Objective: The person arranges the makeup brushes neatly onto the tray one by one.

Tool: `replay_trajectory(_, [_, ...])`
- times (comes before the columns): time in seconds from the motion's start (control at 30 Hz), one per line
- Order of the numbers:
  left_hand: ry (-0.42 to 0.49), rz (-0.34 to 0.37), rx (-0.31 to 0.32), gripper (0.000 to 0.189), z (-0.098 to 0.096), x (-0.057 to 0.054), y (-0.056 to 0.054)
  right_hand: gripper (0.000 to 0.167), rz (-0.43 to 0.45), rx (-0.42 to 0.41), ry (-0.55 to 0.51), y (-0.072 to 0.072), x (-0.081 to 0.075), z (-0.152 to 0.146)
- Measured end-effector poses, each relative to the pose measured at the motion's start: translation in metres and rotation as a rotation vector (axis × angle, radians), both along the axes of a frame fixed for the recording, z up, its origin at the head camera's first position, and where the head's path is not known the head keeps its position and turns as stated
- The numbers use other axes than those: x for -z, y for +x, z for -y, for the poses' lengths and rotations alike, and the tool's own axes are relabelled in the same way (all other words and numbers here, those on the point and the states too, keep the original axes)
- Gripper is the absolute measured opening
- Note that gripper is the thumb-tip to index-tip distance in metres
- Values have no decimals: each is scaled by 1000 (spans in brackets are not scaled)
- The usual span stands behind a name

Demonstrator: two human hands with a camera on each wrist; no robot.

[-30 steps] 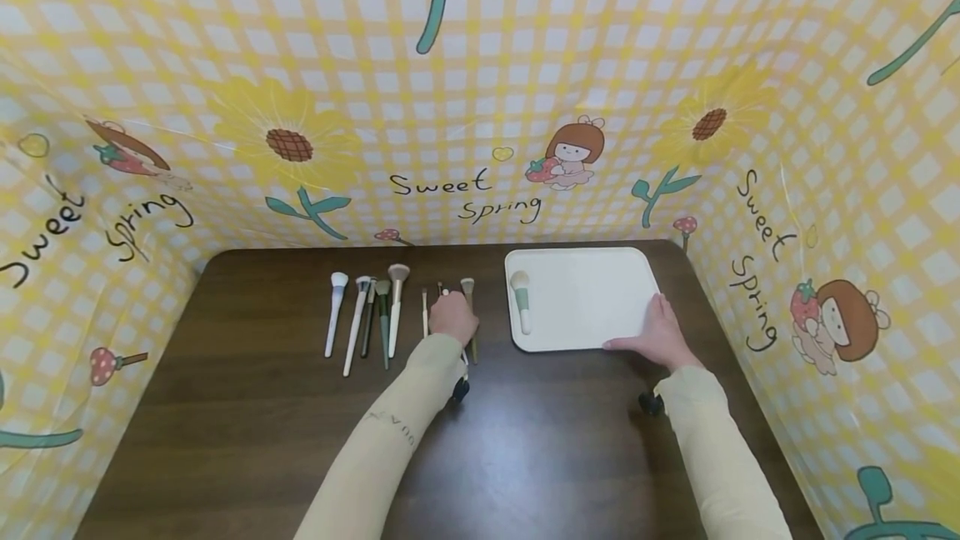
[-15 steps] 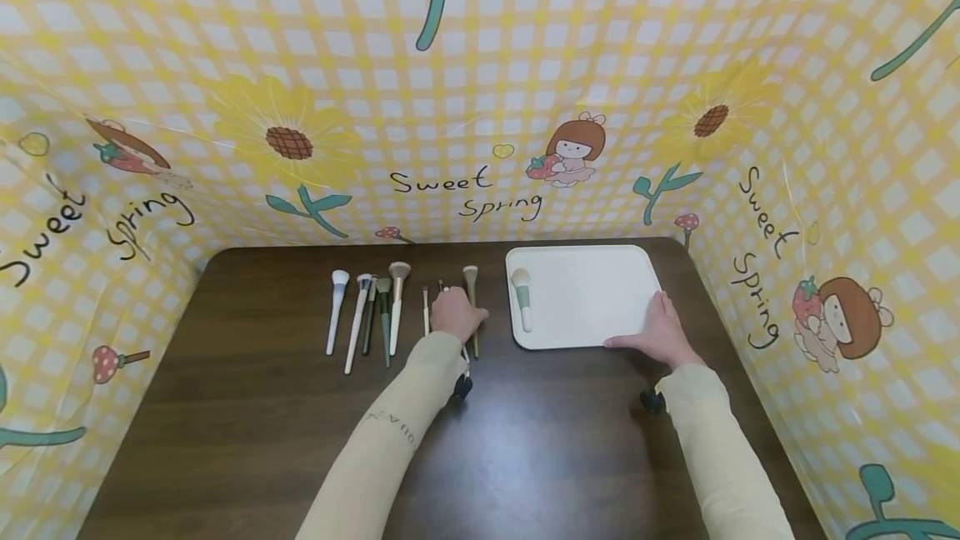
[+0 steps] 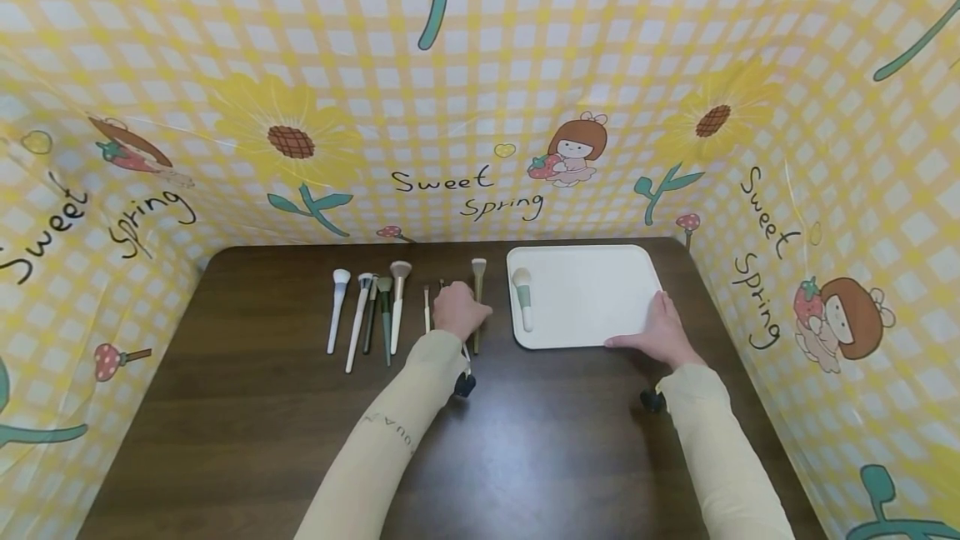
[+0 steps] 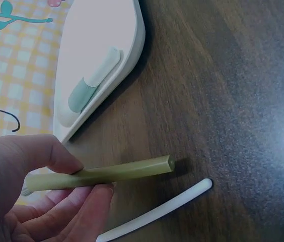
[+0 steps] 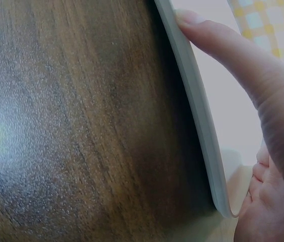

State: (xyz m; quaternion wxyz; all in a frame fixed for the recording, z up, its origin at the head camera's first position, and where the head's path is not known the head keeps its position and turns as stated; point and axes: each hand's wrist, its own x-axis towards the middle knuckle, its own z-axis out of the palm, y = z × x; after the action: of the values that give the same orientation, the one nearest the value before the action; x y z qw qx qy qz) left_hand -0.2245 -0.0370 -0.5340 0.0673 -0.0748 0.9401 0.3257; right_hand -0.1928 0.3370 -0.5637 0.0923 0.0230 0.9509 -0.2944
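My left hand (image 3: pixel 459 311) pinches an olive-handled makeup brush (image 4: pixel 137 170) between thumb and fingers. Its pale bristle head points toward the back wall in the head view. Beneath that hand lies a white-handled brush (image 4: pixel 157 214), partly hidden by the fingers. My right hand (image 3: pixel 660 332) holds the front right corner of a white tray (image 3: pixel 592 298), the thumb along the front rim and the fingers at the right side. Inside the tray, by its left wall, rests a makeup brush with a green and white handle (image 3: pixel 523 311).
Several makeup brushes (image 3: pixel 395 315) lie in a row left of my left hand, heads toward the back. A thin brush (image 3: pixel 427 311) lies right beside that hand. Checked yellow cloth (image 3: pixel 337 40) walls in the dark wooden table (image 3: pixel 247 407) at the back and sides.
The left thumb has swung out to the right, and the olive-handled brush has shifted slightly right and back, toward the tray. The right hand and tray have stayed in place.
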Motion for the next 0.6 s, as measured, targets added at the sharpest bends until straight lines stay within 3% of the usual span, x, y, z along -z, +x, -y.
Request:
replay_trajectory(0.43, [42,-13,-5,15,-2,-4,4,147,-14,2,-11,2,-5,3])
replay_trajectory(0.6, [53,-44,-12,32,-2,-3,4,149,-7,-2,-7,1,-4,1])
